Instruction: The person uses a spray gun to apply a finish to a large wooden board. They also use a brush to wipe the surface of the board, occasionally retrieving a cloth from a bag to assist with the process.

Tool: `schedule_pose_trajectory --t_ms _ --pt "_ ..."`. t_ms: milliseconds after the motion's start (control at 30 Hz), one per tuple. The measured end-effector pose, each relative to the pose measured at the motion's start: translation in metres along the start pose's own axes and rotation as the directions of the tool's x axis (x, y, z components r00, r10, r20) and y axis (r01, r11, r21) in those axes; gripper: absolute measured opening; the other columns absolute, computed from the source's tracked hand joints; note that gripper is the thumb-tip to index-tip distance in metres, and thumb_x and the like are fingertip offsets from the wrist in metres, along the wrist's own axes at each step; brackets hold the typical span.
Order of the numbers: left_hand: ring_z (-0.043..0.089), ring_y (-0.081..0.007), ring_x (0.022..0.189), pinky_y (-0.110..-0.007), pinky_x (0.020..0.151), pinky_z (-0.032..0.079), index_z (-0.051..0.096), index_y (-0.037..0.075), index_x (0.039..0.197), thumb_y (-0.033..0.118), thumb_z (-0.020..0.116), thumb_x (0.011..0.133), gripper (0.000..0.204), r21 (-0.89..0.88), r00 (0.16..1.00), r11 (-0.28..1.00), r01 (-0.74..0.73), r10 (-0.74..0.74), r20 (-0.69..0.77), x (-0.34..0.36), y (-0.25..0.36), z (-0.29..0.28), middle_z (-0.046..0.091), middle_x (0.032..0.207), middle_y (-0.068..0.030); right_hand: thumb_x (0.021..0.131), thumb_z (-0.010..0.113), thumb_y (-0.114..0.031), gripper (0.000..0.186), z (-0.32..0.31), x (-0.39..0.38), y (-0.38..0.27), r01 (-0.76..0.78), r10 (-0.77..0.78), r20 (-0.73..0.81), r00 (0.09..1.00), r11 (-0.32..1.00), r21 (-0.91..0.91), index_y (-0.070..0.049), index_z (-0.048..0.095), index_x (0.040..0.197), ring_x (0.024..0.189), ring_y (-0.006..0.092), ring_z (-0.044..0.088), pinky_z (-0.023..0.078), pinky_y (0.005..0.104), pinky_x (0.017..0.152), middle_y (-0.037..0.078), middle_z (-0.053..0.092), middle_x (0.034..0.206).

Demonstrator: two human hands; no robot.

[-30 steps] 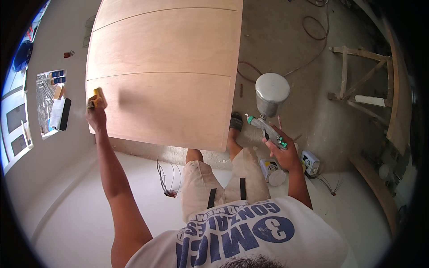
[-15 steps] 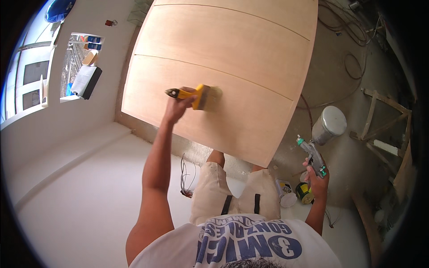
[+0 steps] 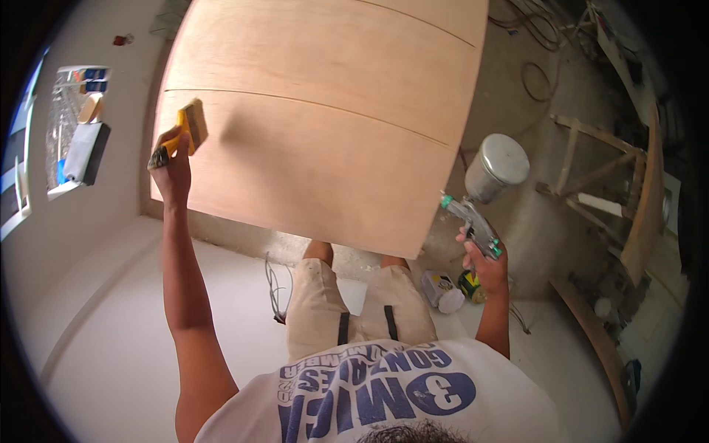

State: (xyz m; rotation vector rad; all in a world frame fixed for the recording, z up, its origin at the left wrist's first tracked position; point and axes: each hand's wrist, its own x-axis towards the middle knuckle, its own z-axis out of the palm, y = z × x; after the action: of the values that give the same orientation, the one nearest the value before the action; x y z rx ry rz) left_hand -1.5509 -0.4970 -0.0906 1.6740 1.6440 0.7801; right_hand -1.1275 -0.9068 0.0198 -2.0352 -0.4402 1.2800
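Plywood panel (image 3: pixel 317 125), bristly brush (image 3: pixel 185 133), metal-cupped spray gun (image 3: pixel 484 192)

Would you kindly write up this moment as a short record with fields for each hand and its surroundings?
Left hand: raised, gripping a yellow-handled brush at the left edge of the plywood panel
Right hand: holding a spray gun with a metal cup on top, to the right of the panel
Panel: pale wood, two thin seams across its face
Floor: small can near the person's feet
Right side: wooden frame
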Motion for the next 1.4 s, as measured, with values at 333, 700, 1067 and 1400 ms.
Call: schedule_pose_trajectory --t_ms 333,700,1067,1400 --pt "0.064 -0.0163 0.102 -0.033 0.09 0.053 0.064 -0.001 0.112 0.008 0.071 0.094 0.022 -0.316 0.677 0.87 0.379 -0.027 0.736 -0.29 0.094 0.211 0.068 0.111 -0.0116 0.096 0.066 -0.01 0.055 -0.023 0.002 0.019 -0.09 0.087 -0.06 0.994 0.995 -0.052 -0.004 0.048 0.147 0.083 0.008 0.062 0.051 0.0241 0.06 0.005 0.071 0.105" --pt "0.069 -0.0186 0.093 -0.032 0.079 0.056 0.069 0.002 0.116 0.019 0.068 0.097 0.026 0.422 0.976 0.899 0.117 -0.183 0.118 -0.085 -0.009 0.021 0.074 0.104 -0.0109 0.096 0.067 -0.009 0.052 -0.016 -0.017 0.052 -0.156 0.145 0.167 0.975 0.987 0.048 -0.011 0.052 0.146 0.093 0.0086 0.066 0.052 0.025 0.065 0.005 0.071 0.111" --pt "0.063 -0.0151 0.093 -0.031 0.079 0.054 0.068 0.002 0.11 0.011 0.072 0.093 0.019 -0.309 0.718 0.803 0.509 -0.198 0.668 -0.245 0.093 0.205 0.069 0.101 -0.0086 0.093 0.068 -0.007 0.057 -0.021 -0.008 0.028 -0.091 0.091 0.081 0.993 0.996 -0.004 -0.006 0.049 0.147 0.078 0.0061 0.061 0.052 0.023 0.061 0.005 0.073 0.106" --pt "0.069 -0.0185 0.09 -0.033 0.079 0.054 0.07 0.008 0.115 0.025 0.074 0.091 0.03 0.305 0.984 0.94 0.152 -0.174 0.047 0.016 -0.063 -0.069 0.073 0.096 -0.0133 0.093 0.065 -0.004 0.053 -0.005 -0.019 -0.002 -0.018 0.021 0.126 0.992 1.0 -0.024 -0.001 0.051 0.144 0.068 0.007 0.058 0.051 0.0223 0.056 0.007 0.07 0.105"
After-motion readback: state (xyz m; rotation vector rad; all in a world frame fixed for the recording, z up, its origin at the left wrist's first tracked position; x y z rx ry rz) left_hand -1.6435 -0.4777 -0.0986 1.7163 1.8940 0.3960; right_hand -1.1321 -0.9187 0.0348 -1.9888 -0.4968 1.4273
